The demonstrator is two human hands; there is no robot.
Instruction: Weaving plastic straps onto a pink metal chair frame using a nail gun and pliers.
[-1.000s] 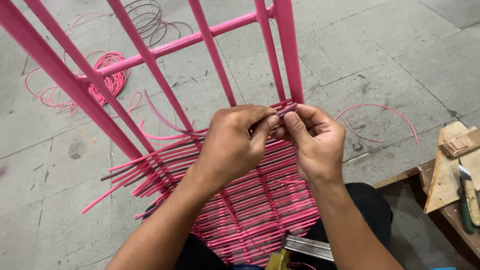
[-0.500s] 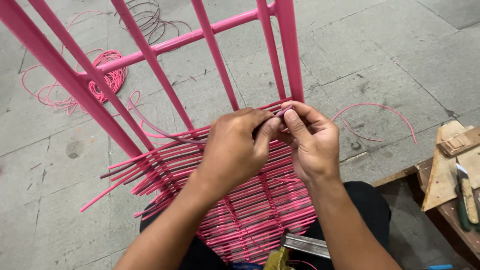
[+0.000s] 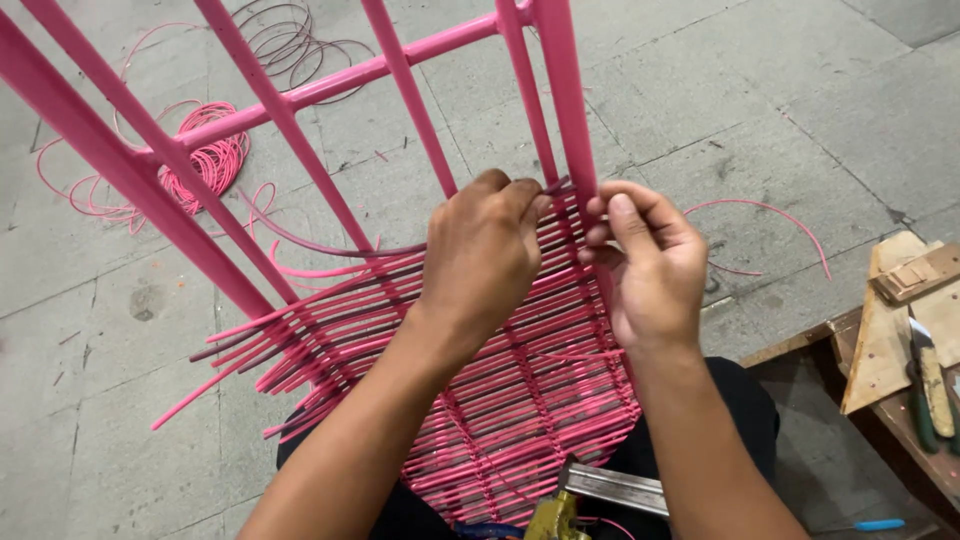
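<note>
We look down on a person seated on a grey concrete floor (image 3: 760, 110), working at a pink-painted metal rod frame (image 3: 300, 95) that leans across the lap. Our view shows the left hand (image 3: 480, 260) curled over the top edge of a woven panel of pink plastic cords (image 3: 500, 380), its fingers bent and pressed together onto the uppermost strand beside an upright bar; what the fingertips pinch we cannot tell, since the knuckles hide them. The right hand (image 3: 645, 265) sits just beside it, on the other side of that bar, thumb and forefinger closed together at the bar's edge on what appears to be a thin strand. The woven panel fills the lower part of the frame, its loose cord ends fanning out to the left.

Behind the frame, a loose coil of pink cord (image 3: 205, 160) lies on the floor at upper left, with a darker coil of cord (image 3: 290, 40) farther back. A single curved pink strand (image 3: 770, 215) rests on the floor to the right. At the right edge stands a low wooden bench (image 3: 880, 350) carrying a knife-like hand tool (image 3: 930, 375). A grey metal bar (image 3: 615, 488) lies near the lap.
</note>
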